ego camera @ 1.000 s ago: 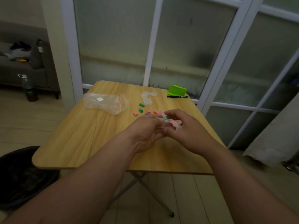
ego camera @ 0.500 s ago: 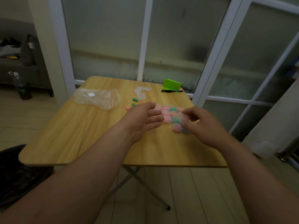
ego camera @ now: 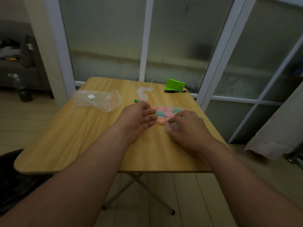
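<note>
Pastel pink, mint-green and orange pieces packed in rows under a clear plastic blister sheet (ego camera: 165, 113) lie flat on the light wooden folding table (ego camera: 82, 145), a little right of its middle. The right hand (ego camera: 190, 130) rests at the sheet's near right corner, its fingers (ego camera: 176, 128) curled and, with the thumb, pinching the clear edge there. The left hand (ego camera: 137, 120) lies just beside the sheet's left edge, palm turned inward, fingers straight and loosely spread, holding nothing; whether its fingertips touch the sheet cannot be told. Beyond the left hand a small green cylinder-shaped piece (ego camera: 136, 100) lies on the table, and past it a few clear plastic shells (ego camera: 144, 92). A crumpled clear zip bag with a red seal line (ego camera: 96, 101) lies toward the far left. Near the far right corner a black marker pen (ego camera: 175, 91) lies just in front of a bright green plastic stand (ego camera: 174, 84). A black bin bag (ego camera: 14, 182) sits on the floor beside the near left corner
</note>
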`<control>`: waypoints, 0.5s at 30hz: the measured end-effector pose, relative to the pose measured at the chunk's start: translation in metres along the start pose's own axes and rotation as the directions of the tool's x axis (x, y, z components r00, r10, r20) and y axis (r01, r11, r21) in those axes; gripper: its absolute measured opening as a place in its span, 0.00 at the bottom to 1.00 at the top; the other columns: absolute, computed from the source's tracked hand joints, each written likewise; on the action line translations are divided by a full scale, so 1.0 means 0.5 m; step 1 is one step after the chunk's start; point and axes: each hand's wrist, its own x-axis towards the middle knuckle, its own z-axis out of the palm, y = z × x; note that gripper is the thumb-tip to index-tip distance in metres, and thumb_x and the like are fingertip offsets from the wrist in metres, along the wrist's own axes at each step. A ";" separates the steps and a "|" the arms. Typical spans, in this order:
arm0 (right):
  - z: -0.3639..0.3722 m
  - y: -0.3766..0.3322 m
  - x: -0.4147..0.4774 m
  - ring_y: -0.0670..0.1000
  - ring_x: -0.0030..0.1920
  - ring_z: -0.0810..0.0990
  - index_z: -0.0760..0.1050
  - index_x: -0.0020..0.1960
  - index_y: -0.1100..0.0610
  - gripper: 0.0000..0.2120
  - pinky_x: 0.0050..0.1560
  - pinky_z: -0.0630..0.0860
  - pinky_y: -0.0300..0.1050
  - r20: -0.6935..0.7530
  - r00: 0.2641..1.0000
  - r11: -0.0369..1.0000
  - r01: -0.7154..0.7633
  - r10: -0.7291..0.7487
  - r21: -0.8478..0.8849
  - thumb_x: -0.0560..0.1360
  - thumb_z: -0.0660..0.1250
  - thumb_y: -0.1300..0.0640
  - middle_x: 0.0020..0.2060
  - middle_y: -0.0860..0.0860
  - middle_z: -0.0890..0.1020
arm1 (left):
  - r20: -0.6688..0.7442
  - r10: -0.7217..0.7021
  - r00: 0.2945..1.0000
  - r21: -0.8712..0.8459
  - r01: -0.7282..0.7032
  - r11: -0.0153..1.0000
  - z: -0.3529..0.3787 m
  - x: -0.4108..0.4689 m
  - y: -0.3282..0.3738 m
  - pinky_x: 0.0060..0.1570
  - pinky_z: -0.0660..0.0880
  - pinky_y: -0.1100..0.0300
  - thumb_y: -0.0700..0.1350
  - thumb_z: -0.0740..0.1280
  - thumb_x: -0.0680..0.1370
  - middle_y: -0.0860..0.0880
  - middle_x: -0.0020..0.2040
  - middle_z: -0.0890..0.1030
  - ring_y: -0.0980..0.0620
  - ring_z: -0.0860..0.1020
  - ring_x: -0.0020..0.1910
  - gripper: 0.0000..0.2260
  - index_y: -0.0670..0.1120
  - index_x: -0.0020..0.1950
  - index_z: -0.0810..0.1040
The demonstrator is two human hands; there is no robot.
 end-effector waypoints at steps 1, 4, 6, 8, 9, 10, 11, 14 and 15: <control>0.000 0.001 0.000 0.52 0.71 0.69 0.78 0.68 0.40 0.19 0.67 0.70 0.57 0.005 1.000 1.000 -0.006 0.006 0.007 0.79 0.68 0.40 0.67 0.45 0.76 | -0.003 0.005 1.000 0.002 -0.005 1.000 -0.003 0.004 0.002 0.50 0.81 0.53 0.43 0.64 0.82 0.43 0.51 0.84 0.47 0.82 0.44 0.05 0.43 0.54 0.78; -0.002 0.002 -0.002 0.51 0.71 0.68 0.77 0.69 0.40 0.20 0.68 0.69 0.56 0.026 0.999 0.998 -0.029 0.027 0.052 0.78 0.68 0.39 0.67 0.44 0.75 | -0.008 0.007 1.000 -0.009 -0.007 1.000 -0.012 0.017 0.007 0.51 0.81 0.54 0.43 0.64 0.82 0.44 0.49 0.84 0.47 0.82 0.44 0.06 0.43 0.56 0.77; -0.009 -0.002 -0.002 0.49 0.71 0.68 0.77 0.70 0.40 0.21 0.69 0.69 0.56 0.027 0.998 0.995 -0.053 0.050 0.089 0.79 0.68 0.38 0.68 0.43 0.75 | -0.013 0.009 1.000 -0.021 -0.009 1.000 -0.014 0.026 0.014 0.53 0.81 0.52 0.43 0.64 0.83 0.44 0.48 0.84 0.48 0.83 0.42 0.06 0.43 0.57 0.77; -0.015 -0.006 -0.003 0.49 0.71 0.68 0.77 0.69 0.40 0.20 0.69 0.69 0.55 0.019 0.997 0.989 -0.076 0.074 0.128 0.79 0.69 0.39 0.68 0.43 0.75 | -0.028 0.011 1.000 -0.047 -0.012 0.999 -0.019 0.033 0.021 0.57 0.81 0.50 0.43 0.64 0.83 0.44 0.47 0.84 0.49 0.83 0.40 0.07 0.42 0.58 0.77; -0.015 -0.008 0.001 0.48 0.70 0.68 0.78 0.69 0.41 0.20 0.68 0.70 0.55 0.011 0.997 0.985 -0.082 0.082 0.151 0.78 0.70 0.40 0.67 0.43 0.75 | -0.036 0.013 0.999 -0.061 -0.015 0.998 -0.024 0.038 0.028 0.54 0.82 0.50 0.43 0.64 0.83 0.44 0.48 0.84 0.49 0.83 0.40 0.07 0.41 0.58 0.78; -0.015 -0.010 0.005 0.48 0.69 0.69 0.79 0.68 0.41 0.19 0.66 0.71 0.54 0.001 0.996 0.981 -0.087 0.088 0.175 0.78 0.70 0.41 0.66 0.43 0.75 | -0.049 0.014 0.999 -0.073 -0.018 0.997 -0.029 0.042 0.035 0.49 0.83 0.52 0.42 0.64 0.83 0.43 0.49 0.84 0.48 0.83 0.42 0.07 0.41 0.58 0.78; -0.013 -0.010 0.010 0.47 0.67 0.70 0.79 0.67 0.41 0.17 0.64 0.71 0.53 -0.010 0.995 0.976 -0.091 0.094 0.200 0.78 0.70 0.43 0.65 0.43 0.76 | -0.067 0.017 0.998 -0.089 -0.023 0.996 -0.034 0.046 0.042 0.43 0.84 0.54 0.42 0.64 0.83 0.43 0.49 0.84 0.47 0.83 0.43 0.07 0.41 0.58 0.78; -0.006 -0.017 0.054 0.48 0.65 0.73 0.80 0.65 0.42 0.14 0.64 0.74 0.55 -0.037 0.993 0.964 -0.097 0.109 0.249 0.79 0.69 0.45 0.63 0.44 0.77 | -0.140 0.054 0.989 -0.153 -0.075 0.985 -0.056 0.065 0.068 0.32 0.79 0.61 0.40 0.65 0.83 0.46 0.42 0.83 0.51 0.81 0.36 0.05 0.41 0.56 0.80; -0.004 -0.020 0.074 0.48 0.64 0.73 0.79 0.64 0.42 0.14 0.64 0.75 0.56 -0.044 0.992 0.962 -0.101 0.116 0.255 0.79 0.68 0.46 0.63 0.44 0.77 | -0.162 0.073 0.984 -0.155 -0.098 0.983 -0.063 0.072 0.075 0.30 0.77 0.63 0.40 0.65 0.83 0.47 0.38 0.83 0.52 0.80 0.33 0.05 0.42 0.56 0.80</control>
